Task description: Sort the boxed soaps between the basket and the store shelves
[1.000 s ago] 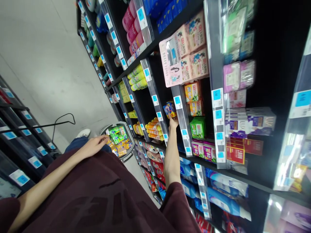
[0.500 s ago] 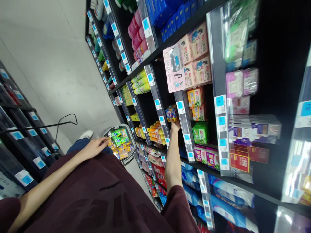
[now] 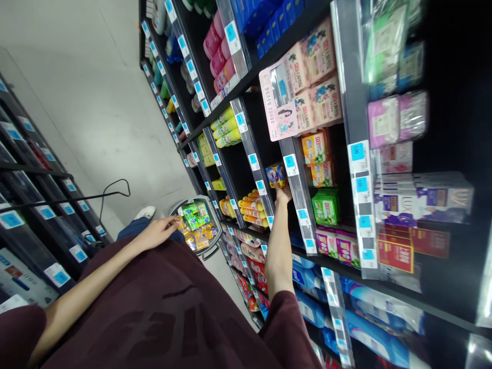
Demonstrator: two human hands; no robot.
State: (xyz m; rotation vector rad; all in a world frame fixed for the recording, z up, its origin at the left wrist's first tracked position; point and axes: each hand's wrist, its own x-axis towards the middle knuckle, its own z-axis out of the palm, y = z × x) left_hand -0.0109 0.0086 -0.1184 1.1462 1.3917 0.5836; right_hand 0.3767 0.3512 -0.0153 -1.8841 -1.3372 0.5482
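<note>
My right hand (image 3: 283, 193) reaches into a dark shelf bay, its fingers around the near end of a blue-and-yellow soap pack (image 3: 275, 175). Part of that grip is hidden by the shelf's label strip. Near my body, my left hand (image 3: 159, 231) is open with fingers loosely stretched and nothing in it. Its fingertips are by the rim of a grey shopping basket (image 3: 216, 219) low at my legs. In the basket lie green packs (image 3: 196, 215) and several yellow-orange packs (image 3: 200, 238).
Pink boxes (image 3: 319, 102) and a pink display card (image 3: 277, 105) stand above my right hand. Green packs (image 3: 325, 206) and orange packs (image 3: 314, 147) fill the neighbouring shelf. Yellow-capped bottles (image 3: 252, 209) lie lower. A black wire hook (image 3: 115, 192) juts out at left.
The view has shifted a little, so the shelves appear slightly displaced. My right hand stays at the soap pack in the bay, and my left hand stays by the basket.
</note>
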